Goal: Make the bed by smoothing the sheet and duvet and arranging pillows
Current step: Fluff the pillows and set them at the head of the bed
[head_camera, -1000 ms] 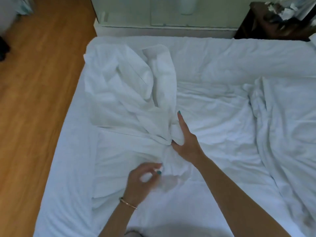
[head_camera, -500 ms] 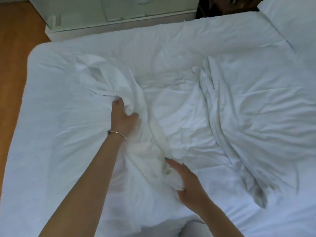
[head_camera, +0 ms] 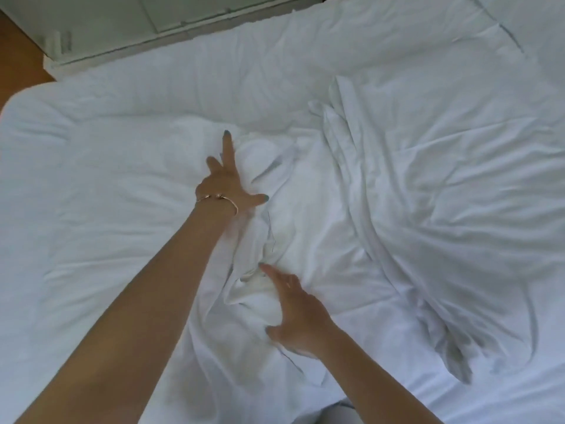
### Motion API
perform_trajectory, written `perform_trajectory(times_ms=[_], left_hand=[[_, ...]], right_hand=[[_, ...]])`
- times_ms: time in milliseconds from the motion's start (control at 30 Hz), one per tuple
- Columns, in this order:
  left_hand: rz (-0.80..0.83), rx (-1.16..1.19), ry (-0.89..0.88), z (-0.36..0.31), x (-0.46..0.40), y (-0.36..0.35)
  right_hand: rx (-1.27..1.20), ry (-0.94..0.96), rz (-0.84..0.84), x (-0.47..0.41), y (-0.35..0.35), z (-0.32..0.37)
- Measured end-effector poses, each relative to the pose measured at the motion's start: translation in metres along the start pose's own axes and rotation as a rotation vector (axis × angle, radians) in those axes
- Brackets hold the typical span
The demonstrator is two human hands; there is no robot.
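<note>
A white sheet (head_camera: 101,185) covers the bed, flat on the left and rumpled in the middle. A ridge of bunched white fabric (head_camera: 266,234) runs between my hands. My left hand (head_camera: 227,182), with a bracelet at the wrist, lies on the far end of that ridge with fingers spread and straight. My right hand (head_camera: 298,310) presses flat on the near end, fingers extended toward the ridge. A second long fold of white bedding (head_camera: 376,191) lies crumpled across the right half of the bed. No pillow is clearly visible.
A pale cabinet or wall base (head_camera: 128,29) runs along the far edge of the bed. Wooden floor (head_camera: 18,56) shows at the top left corner. The bed fills nearly the whole view.
My left hand has let go of the bunched fabric it gripped and now lies spread on it, farther right. The raised heap on the left has flattened. My right hand stays on the near fold.
</note>
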State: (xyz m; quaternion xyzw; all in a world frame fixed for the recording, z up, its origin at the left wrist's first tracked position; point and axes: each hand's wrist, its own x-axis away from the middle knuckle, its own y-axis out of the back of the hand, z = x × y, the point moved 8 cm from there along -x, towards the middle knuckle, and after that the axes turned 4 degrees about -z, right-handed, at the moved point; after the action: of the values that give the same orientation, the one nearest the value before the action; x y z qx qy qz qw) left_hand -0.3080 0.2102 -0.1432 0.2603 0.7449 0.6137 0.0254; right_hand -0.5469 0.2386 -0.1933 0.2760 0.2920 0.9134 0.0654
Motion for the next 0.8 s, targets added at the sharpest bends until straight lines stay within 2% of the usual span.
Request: perform_trajectory(times_ms=[33,67,133,167,200,233,267,300,333,367,400,433,467,500,533,633,667,800], left_hand=[[0.099,-0.062,0.045,-0.002,-0.008,-0.012],[0.059,0.001,0.036,-0.010,-0.020,-0.007],[-0.212,0.320,0.069,-0.019,-0.041,0.028],[-0.387,0.516,0.079,-0.019,-0.046,0.048],[-0.490,0.701,0.052,-0.021,-0.048,0.059],[-0.453,0.870,0.012,-0.028,-0.046,0.057],[-0.264,1.002,0.000,-0.036,-0.046,0.031],[0.018,1.032,0.047,-0.042,-0.041,-0.008],[0.257,0.877,0.069,-0.045,-0.026,-0.044],[0.360,0.664,0.015,-0.042,-0.012,-0.063],[0.276,0.555,-0.022,-0.034,-0.014,-0.065],[0.082,0.560,-0.056,-0.030,-0.022,-0.051],[-0.102,0.652,-0.069,-0.027,-0.029,-0.032],[-0.210,0.712,-0.077,-0.027,-0.036,-0.018],[-0.224,0.679,-0.102,-0.033,-0.044,-0.014],[-0.048,0.130,-0.101,-0.065,-0.071,-0.028],[-0.066,0.031,-0.090,-0.078,-0.078,-0.022],[-0.377,0.209,0.139,-0.090,-0.110,0.033]], right_hand=[[-0.052,0.039,0.012,-0.001,0.001,0.000],[-0.165,0.061,0.007,0.001,0.006,-0.004],[-0.476,0.032,-0.102,0.009,0.027,-0.022],[-0.610,-0.005,-0.208,0.016,0.040,-0.038],[-0.698,-0.054,-0.319,0.024,0.051,-0.056],[-0.700,-0.112,-0.390,0.030,0.055,-0.074],[-0.597,-0.178,-0.377,0.034,0.053,-0.090],[-0.449,-0.243,-0.262,0.038,0.044,-0.101],[-0.333,-0.289,-0.121,0.042,0.033,-0.109],[-0.292,-0.322,-0.029,0.048,0.025,-0.114],[-0.291,-0.337,0.001,0.055,0.023,-0.115],[-0.292,-0.341,-0.025,0.062,0.028,-0.116],[-0.279,-0.327,-0.068,0.069,0.035,-0.116],[-0.240,-0.306,-0.108,0.079,0.039,-0.120],[-0.216,-0.271,-0.143,0.087,0.040,-0.123],[-0.267,-0.254,-0.243,0.108,0.034,-0.137],[-0.241,-0.246,-0.302,0.111,0.036,-0.135],[-0.072,-0.156,-0.550,0.102,0.061,-0.098]])
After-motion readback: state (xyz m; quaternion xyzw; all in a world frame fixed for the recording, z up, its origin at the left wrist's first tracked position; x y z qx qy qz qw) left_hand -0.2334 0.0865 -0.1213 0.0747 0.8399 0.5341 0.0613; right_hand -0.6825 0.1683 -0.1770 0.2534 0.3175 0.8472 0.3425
